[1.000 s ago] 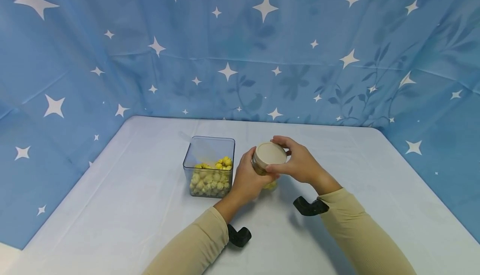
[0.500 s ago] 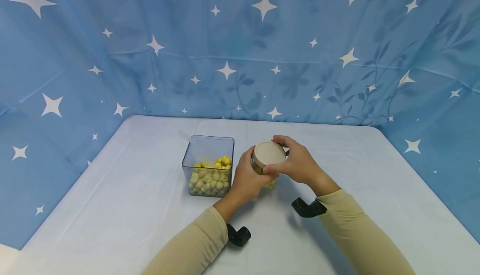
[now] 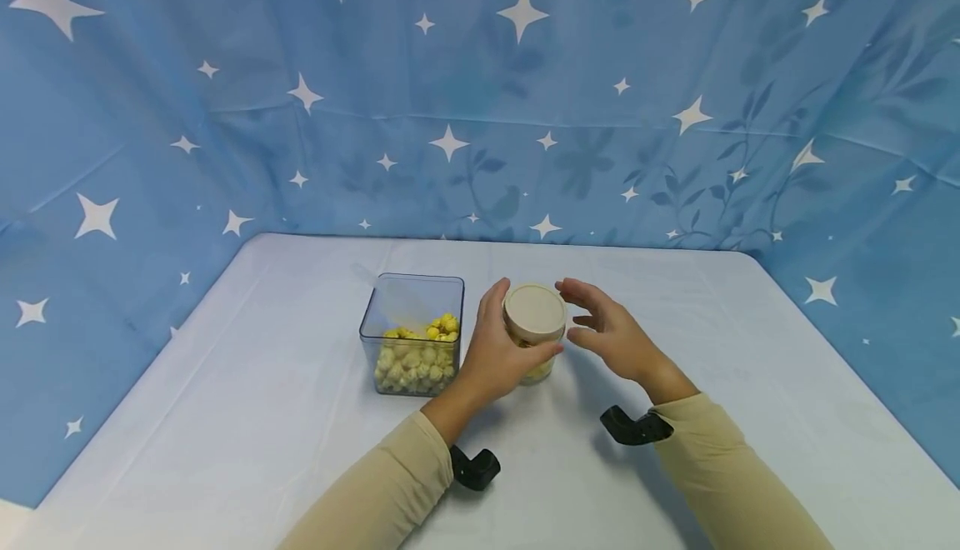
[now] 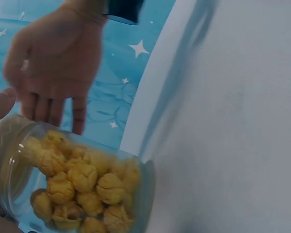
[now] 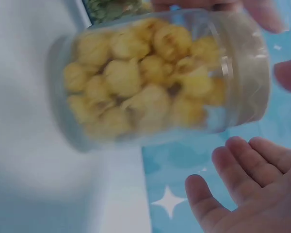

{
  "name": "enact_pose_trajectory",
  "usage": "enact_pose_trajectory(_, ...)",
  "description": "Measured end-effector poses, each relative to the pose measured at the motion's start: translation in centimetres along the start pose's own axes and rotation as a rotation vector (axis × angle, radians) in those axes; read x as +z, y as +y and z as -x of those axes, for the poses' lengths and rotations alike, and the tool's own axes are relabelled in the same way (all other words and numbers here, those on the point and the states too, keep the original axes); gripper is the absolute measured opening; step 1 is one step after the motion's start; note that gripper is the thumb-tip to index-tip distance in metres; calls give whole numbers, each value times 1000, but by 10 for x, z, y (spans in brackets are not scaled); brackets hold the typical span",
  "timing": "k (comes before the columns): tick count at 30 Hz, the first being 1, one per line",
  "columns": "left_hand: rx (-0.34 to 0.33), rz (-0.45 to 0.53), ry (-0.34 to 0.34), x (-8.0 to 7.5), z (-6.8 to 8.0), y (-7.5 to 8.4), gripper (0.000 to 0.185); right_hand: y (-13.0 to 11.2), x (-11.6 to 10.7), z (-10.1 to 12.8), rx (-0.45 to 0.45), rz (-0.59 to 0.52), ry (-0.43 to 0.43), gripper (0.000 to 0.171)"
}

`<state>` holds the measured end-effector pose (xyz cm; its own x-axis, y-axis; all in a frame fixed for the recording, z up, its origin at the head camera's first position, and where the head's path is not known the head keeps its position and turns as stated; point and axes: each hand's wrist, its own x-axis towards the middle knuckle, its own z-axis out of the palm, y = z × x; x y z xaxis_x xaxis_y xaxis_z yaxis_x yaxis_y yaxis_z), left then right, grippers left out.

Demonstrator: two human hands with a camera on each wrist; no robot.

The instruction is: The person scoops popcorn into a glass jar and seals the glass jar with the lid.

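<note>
A clear jar (image 5: pixel 150 77) of yellow popcorn, with a cream lid (image 3: pixel 536 310) on top, stands upright near the middle of the table. My left hand (image 3: pixel 501 352) holds the jar from the left, thumb and fingers about its upper part. To its right, my right hand (image 3: pixel 617 335) is off the lid, its fingers loosely bent with nothing in them. A gap shows between that hand and the jar (image 4: pixel 87 184) in the left wrist view. Whether the jar's base touches the table cannot be told.
Left of the jar stands a clear square container (image 3: pixel 411 283), partly filled with popcorn (image 3: pixel 420 362). A faint transparent strip (image 3: pixel 367 273) sticks out beyond its far left corner. White cloth covers the table (image 3: pixel 247 383); a blue starry curtain (image 3: pixel 360 92) hangs behind it.
The right hand, earlier gripping the lid, has let go and moved right. The left hand still holds the jar, and its fingers look less curled round it.
</note>
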<state>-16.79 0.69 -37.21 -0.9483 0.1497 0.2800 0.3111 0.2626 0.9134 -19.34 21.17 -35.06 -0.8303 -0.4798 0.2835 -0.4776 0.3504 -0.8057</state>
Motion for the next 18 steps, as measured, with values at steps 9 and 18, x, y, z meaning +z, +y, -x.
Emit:
enact_pose_trajectory(9,-20,-62,41,4,-10,8,106,13,19,0,112,-56,-9,94)
enact_pose_trajectory(18,-32,-72,87,8,-13,7,107,14,35,-4,127,-20,81,85)
